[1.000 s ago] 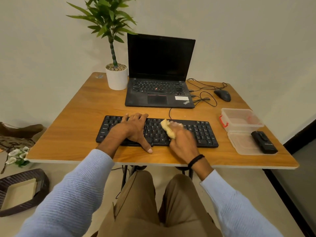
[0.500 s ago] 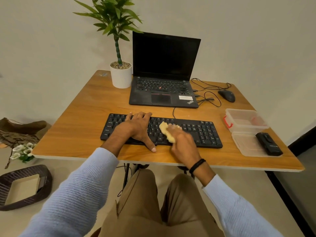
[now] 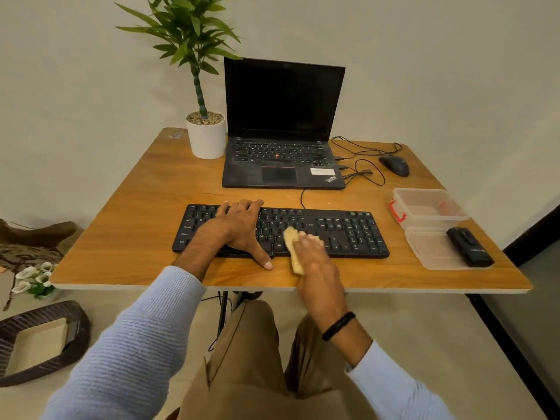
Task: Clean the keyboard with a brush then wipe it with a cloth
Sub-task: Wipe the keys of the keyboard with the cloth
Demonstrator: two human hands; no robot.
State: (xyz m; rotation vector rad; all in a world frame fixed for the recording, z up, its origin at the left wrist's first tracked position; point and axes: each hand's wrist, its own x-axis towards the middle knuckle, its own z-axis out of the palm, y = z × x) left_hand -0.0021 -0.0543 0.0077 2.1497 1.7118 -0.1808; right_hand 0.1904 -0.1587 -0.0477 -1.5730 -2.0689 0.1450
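A black keyboard (image 3: 348,234) lies across the front of the wooden table (image 3: 136,231). My left hand (image 3: 239,228) rests flat on its left half, fingers spread, thumb at the front edge. My right hand (image 3: 312,250) grips a folded yellow cloth (image 3: 292,247) and presses it on the keys near the keyboard's middle front. A black brush (image 3: 469,247) lies on a clear lid at the right.
An open black laptop (image 3: 281,165) stands behind the keyboard, a potted plant (image 3: 206,137) to its left, a black mouse (image 3: 394,165) and cables to its right. A clear plastic box (image 3: 424,204) and its lid (image 3: 430,253) sit at the table's right edge.
My right hand has drawn the cloth toward the keyboard's front edge. My left hand has stayed on the left keys. The camera shifted slightly.
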